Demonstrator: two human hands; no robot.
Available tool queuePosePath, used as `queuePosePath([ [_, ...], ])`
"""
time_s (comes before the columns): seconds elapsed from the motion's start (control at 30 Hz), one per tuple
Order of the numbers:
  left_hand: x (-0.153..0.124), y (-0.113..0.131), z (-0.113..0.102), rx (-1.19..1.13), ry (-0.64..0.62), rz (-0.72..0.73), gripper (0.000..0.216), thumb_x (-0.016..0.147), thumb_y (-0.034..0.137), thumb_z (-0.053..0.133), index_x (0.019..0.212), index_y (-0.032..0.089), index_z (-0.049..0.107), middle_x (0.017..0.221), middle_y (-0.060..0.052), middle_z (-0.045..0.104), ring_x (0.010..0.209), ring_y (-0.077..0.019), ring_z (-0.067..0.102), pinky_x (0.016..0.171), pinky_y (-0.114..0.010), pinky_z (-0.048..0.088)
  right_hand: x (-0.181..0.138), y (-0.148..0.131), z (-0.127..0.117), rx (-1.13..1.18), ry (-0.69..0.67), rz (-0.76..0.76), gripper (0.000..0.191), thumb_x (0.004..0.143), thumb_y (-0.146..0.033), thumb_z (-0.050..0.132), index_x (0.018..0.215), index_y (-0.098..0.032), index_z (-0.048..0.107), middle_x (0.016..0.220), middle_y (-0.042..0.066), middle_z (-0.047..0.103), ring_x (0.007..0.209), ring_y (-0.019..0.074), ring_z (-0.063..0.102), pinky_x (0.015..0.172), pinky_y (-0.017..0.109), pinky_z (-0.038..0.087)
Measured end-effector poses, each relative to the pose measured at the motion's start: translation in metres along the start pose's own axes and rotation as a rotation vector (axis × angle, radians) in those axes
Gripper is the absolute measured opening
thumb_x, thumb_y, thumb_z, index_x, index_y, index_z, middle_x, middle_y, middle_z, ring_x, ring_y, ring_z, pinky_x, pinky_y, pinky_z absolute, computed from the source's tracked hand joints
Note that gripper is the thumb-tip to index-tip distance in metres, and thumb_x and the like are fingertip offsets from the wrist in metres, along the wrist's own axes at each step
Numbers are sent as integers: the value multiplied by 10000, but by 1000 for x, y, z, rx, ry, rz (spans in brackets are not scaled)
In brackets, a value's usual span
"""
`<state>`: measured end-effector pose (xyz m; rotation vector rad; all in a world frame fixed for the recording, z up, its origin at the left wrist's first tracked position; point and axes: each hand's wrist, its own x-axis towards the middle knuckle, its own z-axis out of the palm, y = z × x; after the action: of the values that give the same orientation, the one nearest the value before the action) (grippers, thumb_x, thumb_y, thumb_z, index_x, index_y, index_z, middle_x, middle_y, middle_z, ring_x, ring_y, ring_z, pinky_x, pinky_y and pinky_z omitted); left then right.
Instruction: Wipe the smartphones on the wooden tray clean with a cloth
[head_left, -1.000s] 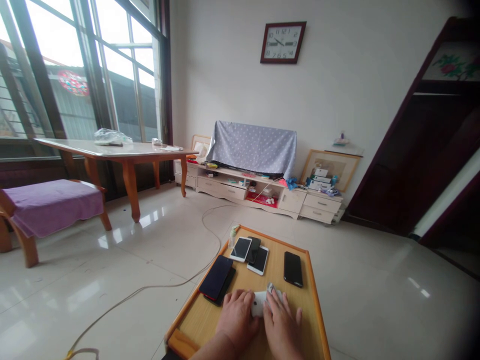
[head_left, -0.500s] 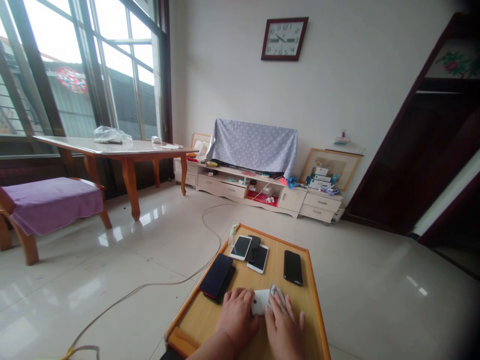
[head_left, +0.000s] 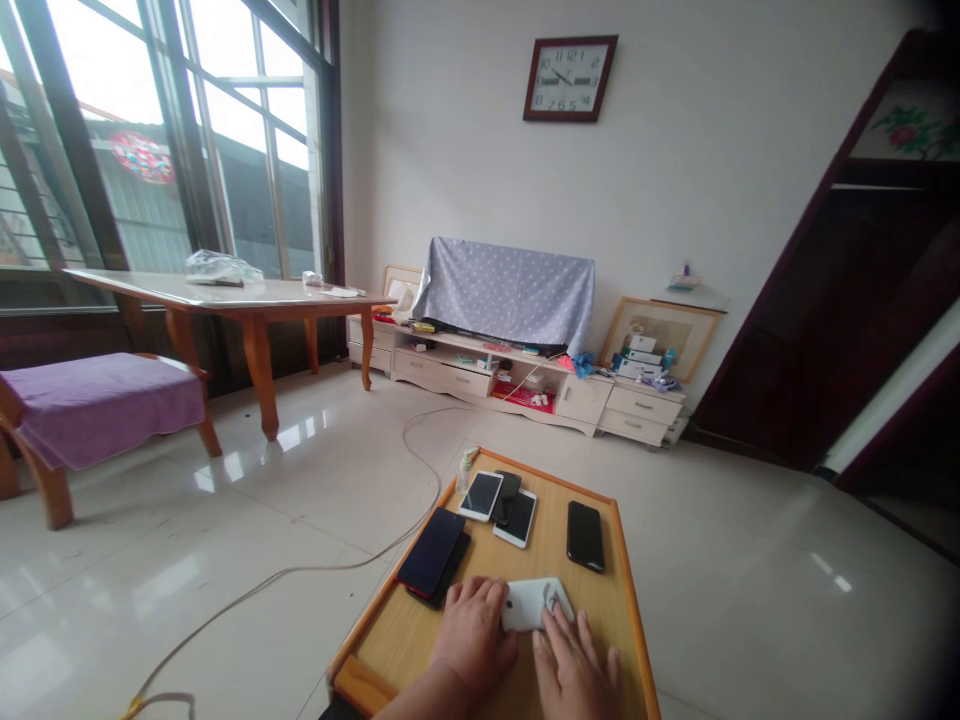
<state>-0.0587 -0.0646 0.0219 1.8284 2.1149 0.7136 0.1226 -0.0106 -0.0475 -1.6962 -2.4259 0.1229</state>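
At work on a white phone (head_left: 523, 604), flat on the near part of a small wooden table (head_left: 551, 545) and apparently lying back up. Clasping one end with the left hand (head_left: 474, 630), with fingers curled over the edge and the thumb out of clear sight. Touching a crumpled gray wad (head_left: 553, 600) on the other end with the fingertips of the right hand (head_left: 576, 668), spread and nearly straight; impossible to tell from here, pinched or merely pressed down. Likely light and stiff, judging by the slim, flat shape; probably slick across the smooth, pale back, and perhaps breakable if glass. Best held by the long edges or braced at one end, as with the left hand here, rather than by the broad face. Apt to skid on bare wood without that brace. Soft and yielding, in the case of the wad, by its look. Surrounded farther up by two white phones (head_left: 481, 495) with a thin black phone (head_left: 507, 497) between, at left by a dark phone (head_left: 431, 548) partly covering another, at right by a lone black phone (head_left: 585, 536).
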Motion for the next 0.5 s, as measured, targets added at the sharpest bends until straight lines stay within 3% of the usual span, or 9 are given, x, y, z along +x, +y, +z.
queuePosePath([
  [0.23,-1,3,-2,5,0,1,501,758,387,566,1250,299,600,1250,-50,666,1215,-279,511,1058,-408,340,30,-20,-20,23,40,16,528,1032,-463,236,1459,-353,527,1583,-2,414,1488,374,309,1109,744,259],
  [0.5,-1,4,-5,16,-15,0,473,766,396,565,1227,295,592,1243,-42,671,1217,-268,510,1064,-401,337,2,-6,-6,15,-2,4,555,1012,-532,258,1461,-349,528,1577,6,416,1481,368,331,1114,725,290],
])
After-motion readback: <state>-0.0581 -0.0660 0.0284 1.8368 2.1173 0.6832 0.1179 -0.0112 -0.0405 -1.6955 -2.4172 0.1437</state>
